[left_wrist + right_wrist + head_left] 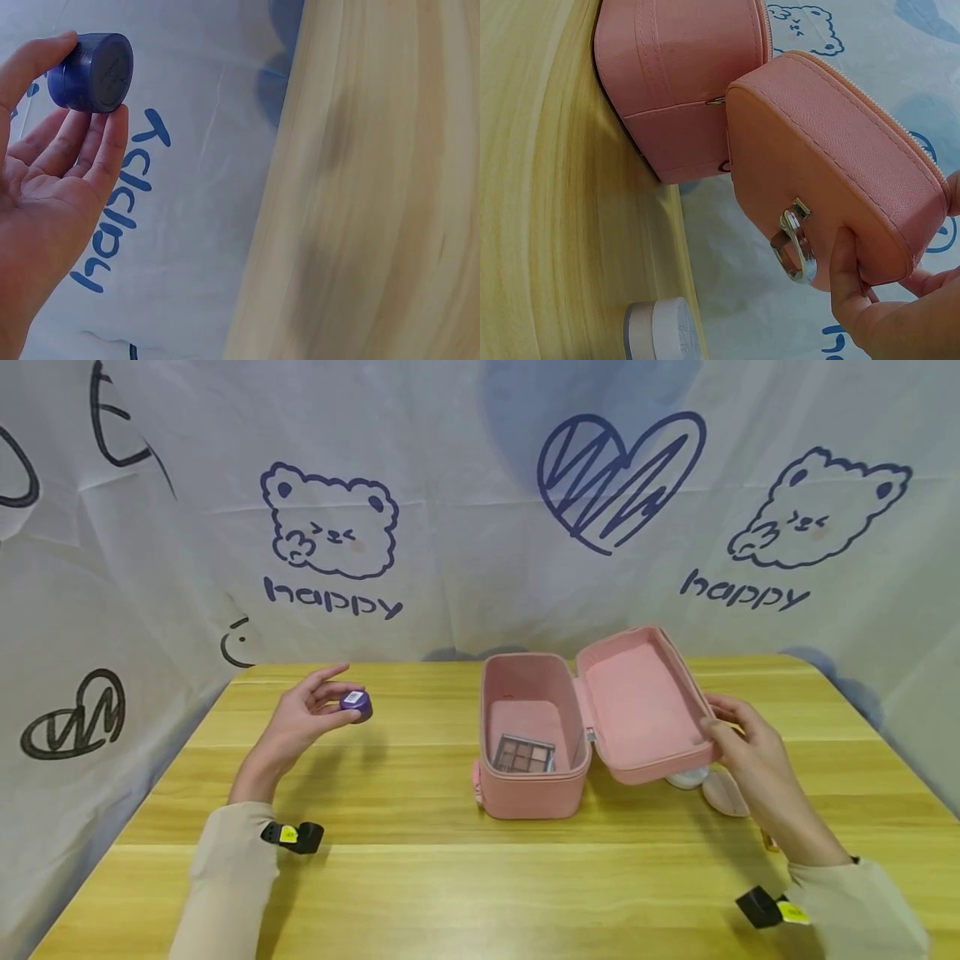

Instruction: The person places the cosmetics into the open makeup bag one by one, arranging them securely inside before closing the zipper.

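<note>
A pink zippered cosmetic case (532, 797) stands on the wooden table, its lid (637, 710) swung out to the right. Inside lies an eyeshadow palette (525, 754) with several brown and nude pans. My right hand (750, 752) grips the lid's outer edge between thumb and fingers. A metal ring handle (799, 251) shows on the lid's outer face in the right wrist view. To the left of the case, my left hand (300, 718) pinches a small round purple jar (356, 705) above the table. Its flat, dark round end (112, 73) shows in the left wrist view.
Partly behind the lid and right hand lie a white round container (687, 777) and a beige oval item (725, 793). In the right wrist view, the white-lidded container (664, 330) stands near the table edge. A printed cloth (450, 527) hangs behind the table (420, 893).
</note>
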### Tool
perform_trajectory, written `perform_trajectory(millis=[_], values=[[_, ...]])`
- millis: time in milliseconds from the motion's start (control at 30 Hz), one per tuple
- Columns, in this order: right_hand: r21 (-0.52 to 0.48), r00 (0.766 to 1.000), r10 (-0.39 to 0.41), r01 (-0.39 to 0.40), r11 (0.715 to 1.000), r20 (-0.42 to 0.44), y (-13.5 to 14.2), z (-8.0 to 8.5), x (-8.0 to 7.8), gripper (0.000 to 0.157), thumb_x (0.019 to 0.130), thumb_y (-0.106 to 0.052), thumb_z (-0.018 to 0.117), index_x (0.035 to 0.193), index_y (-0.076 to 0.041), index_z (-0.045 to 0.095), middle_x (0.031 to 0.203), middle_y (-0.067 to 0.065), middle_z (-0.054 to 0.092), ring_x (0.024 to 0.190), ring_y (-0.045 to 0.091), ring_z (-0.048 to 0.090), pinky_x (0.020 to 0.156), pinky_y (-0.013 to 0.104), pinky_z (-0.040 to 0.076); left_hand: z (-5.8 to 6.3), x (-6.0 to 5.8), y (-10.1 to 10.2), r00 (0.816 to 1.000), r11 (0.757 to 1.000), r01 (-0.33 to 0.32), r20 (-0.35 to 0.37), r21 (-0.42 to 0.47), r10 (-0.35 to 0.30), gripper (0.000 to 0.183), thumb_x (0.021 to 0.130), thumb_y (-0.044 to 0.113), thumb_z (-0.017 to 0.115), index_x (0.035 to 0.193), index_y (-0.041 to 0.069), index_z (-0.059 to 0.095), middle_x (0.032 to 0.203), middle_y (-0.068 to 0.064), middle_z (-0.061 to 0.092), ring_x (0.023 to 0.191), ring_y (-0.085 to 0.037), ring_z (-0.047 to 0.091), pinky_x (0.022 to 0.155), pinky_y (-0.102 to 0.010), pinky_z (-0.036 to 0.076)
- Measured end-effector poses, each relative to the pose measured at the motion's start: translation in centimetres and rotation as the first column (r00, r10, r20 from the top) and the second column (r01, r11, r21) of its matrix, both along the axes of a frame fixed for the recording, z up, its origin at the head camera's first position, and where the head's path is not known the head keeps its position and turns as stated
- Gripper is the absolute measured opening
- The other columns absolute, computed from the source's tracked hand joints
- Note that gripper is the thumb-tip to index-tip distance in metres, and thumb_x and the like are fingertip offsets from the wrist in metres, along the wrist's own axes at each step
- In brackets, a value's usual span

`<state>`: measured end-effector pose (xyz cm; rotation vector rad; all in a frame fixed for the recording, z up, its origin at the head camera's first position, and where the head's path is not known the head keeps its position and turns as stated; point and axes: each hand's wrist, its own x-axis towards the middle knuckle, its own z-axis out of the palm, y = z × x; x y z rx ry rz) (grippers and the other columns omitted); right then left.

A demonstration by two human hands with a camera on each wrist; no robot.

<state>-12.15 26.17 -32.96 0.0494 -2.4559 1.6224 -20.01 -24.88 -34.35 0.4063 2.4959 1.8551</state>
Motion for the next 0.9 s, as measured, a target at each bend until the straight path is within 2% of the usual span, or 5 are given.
perform_trajectory(millis=[200,367,467,667,900], values=[[-0.012,1.0,-0.002,0.002,1.0,0.005,0.4,0.0,0.2,0.052,0.103,-0.024,0.042,0.143,0.007,0.032,0.131,0.015,0.041,0.098,0.004,0.05,0.076,0.013,0.048,0.1,-0.5,1.2,1.0,1.0,0.017,0.0,0.008,-0.017,0.07,0.088,0.006,0.07,0.148,0.003,0.034,0.132,-0.021,0.052,0.114,-0.023,0.054,0.089,-0.02,0.047],[-0.015,1.0,0.004,-0.004,1.0,0.009,0.1,0.2,0.0,0.052,0.103,-0.023,0.043,0.143,0.007,0.033,0.131,0.016,0.041,0.097,0.002,0.05,0.076,0.012,0.047,0.2,-0.3,1.9,1.0,1.0,0.024,-0.015,0.007,-0.024,0.068,0.087,0.004,0.07,0.146,0.002,0.037,0.131,-0.022,0.053,0.114,-0.027,0.054,0.089,-0.021,0.047],[-0.011,1.0,0.008,-0.008,1.0,0.011,-0.2,0.4,-0.1,0.051,0.103,-0.022,0.043,0.144,0.007,0.033,0.132,0.018,0.04,0.096,0.001,0.049,0.075,0.012,0.047,0.3,-0.1,2.3,0.999,0.999,0.032,-0.027,0.025,-0.031,0.067,0.086,0.002,0.07,0.146,0.001,0.038,0.13,-0.02,0.054,0.111,-0.024,0.057,0.089,-0.022,0.048],[0.006,1.0,0.011,-0.011,1.0,0.0,-0.2,0.3,-0.1,0.05,0.103,-0.021,0.042,0.143,0.008,0.034,0.131,0.019,0.041,0.095,0.001,0.049,0.075,0.012,0.047,0.3,0.1,4.2,0.998,0.992,0.058,-0.024,0.114,-0.056,0.065,0.087,-0.002,0.067,0.145,-0.001,0.037,0.13,-0.018,0.054,0.105,-0.013,0.06,0.09,-0.025,0.048],[-0.013,1.0,-0.001,0.001,1.0,0.006,0.0,0.2,0.1,0.051,0.103,-0.021,0.041,0.144,0.008,0.033,0.131,0.019,0.041,0.095,0.001,0.05,0.076,0.012,0.047,0.6,0.1,6.4,0.994,0.987,0.105,-0.016,0.124,-0.104,0.063,0.086,-0.004,0.066,0.143,-0.002,0.039,0.133,-0.024,0.05,0.11,-0.02,0.057,0.092,-0.026,0.047]])
